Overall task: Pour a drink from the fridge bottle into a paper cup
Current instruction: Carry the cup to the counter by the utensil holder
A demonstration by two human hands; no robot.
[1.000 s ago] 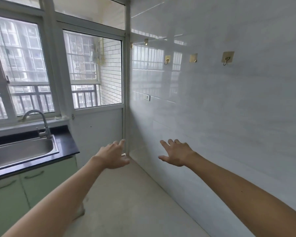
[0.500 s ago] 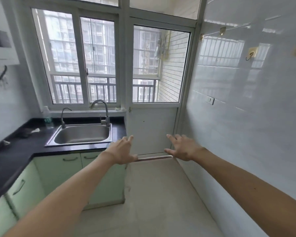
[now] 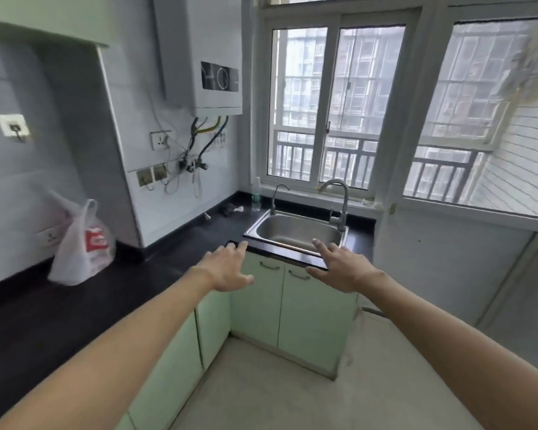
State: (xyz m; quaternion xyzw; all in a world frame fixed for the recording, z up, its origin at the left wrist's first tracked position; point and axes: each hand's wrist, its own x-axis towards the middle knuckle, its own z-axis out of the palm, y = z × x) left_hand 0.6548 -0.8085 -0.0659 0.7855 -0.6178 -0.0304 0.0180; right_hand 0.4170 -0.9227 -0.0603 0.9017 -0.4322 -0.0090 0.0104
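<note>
No fridge and no paper cup are in view. My left hand (image 3: 229, 268) is stretched out in front of me, palm down, fingers apart, holding nothing, over the front edge of the black counter. My right hand (image 3: 339, 265) hangs level with it, also empty with spread fingers, in front of the sink. A small clear plastic bottle (image 3: 256, 193) with a green label stands on the counter in the far corner by the window, well beyond both hands.
A black L-shaped countertop (image 3: 75, 308) runs along the left wall and under the window, over pale green cabinets (image 3: 311, 305). A steel sink (image 3: 297, 232) with a tall faucet (image 3: 339, 200) sits under the window. A white plastic bag (image 3: 83, 246) stands at left. A water heater (image 3: 205, 54) hangs above.
The view has swung left from the bare white wall to the sink and the left counter. Both hands stay outstretched, open and empty.
</note>
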